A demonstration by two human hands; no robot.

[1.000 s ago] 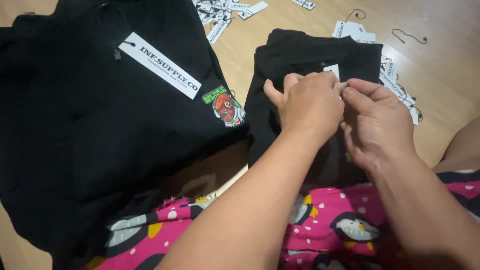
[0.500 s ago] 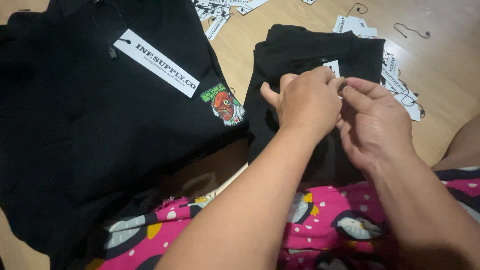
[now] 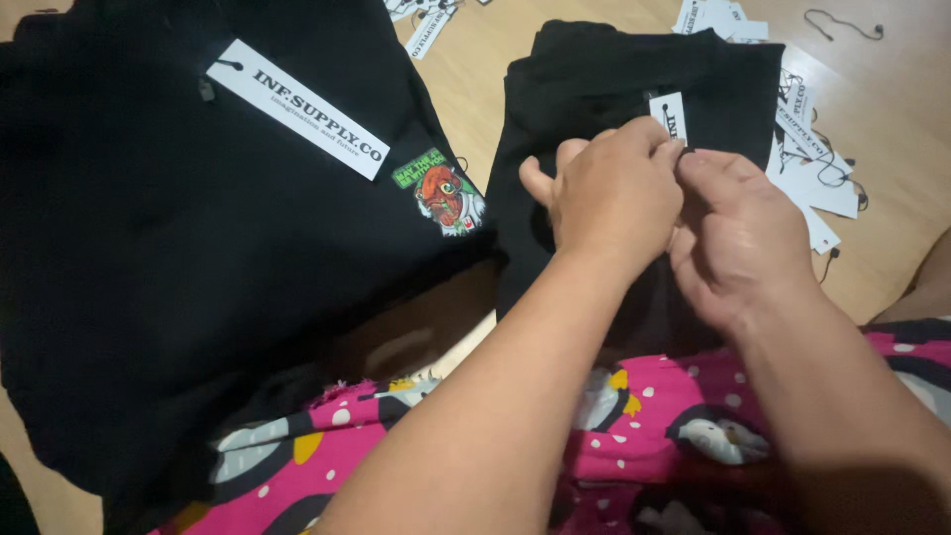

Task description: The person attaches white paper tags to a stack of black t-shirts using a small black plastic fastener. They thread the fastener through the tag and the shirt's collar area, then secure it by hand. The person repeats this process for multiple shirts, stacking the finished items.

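2 black garments (image 3: 198,258) (image 3: 614,89), 2 hands (image 3: 614,188) (image 3: 743,238). 1 embroidered patch (image 3: 441,190), left garment. Loose paper tags (image 3: 812,149) far right: uncountable.

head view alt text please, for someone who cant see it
Both hands, left and right, pinch a small white tag on a folded black garment. Beside it lies a black garment with a long tag and patch; loose tags lie on the wooden floor.

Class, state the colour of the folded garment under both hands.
Black folded garment, under left hand and right hand; head view.
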